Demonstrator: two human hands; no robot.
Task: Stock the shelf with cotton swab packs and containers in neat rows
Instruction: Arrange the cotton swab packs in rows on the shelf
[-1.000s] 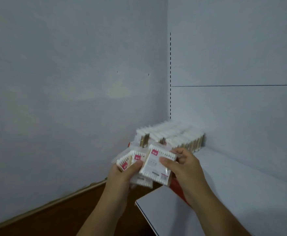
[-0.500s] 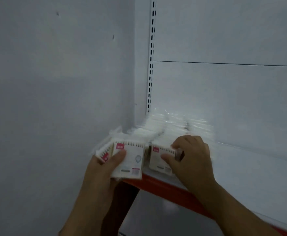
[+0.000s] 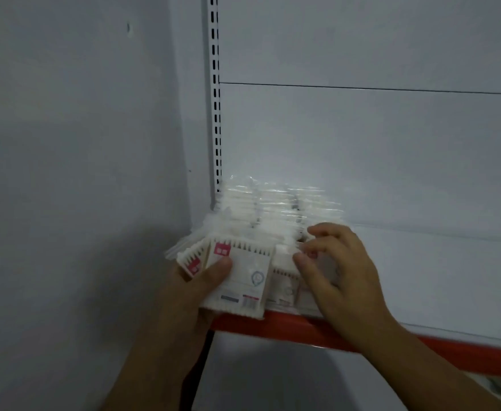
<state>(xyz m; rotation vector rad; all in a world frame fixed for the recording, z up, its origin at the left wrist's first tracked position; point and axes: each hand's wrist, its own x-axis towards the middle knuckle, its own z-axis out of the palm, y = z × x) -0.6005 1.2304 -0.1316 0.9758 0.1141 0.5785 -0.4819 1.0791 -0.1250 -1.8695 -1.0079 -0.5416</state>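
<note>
Rows of clear-wrapped cotton swab packs (image 3: 279,209) stand in the left rear corner of the white shelf (image 3: 439,280). My left hand (image 3: 196,289) grips a small stack of swab packs (image 3: 240,277) with pink labels, held just in front of the shelf's left end. My right hand (image 3: 341,274) pinches one swab pack (image 3: 285,280) that stands at the front of the rows, thumb on its face and fingers curled over its top. That pack is partly hidden by my fingers.
The shelf has an orange-red front lip (image 3: 302,327). A slotted white upright (image 3: 215,93) runs up the back panel at the shelf's left end. A plain wall (image 3: 74,173) closes the left side. Bare shelf surface stretches to the right of the packs.
The view has swung closer to the shelf. My right hand has carried one pack from the stack onto the shelf front and now holds it against the rows. The left hand still holds the stack.
</note>
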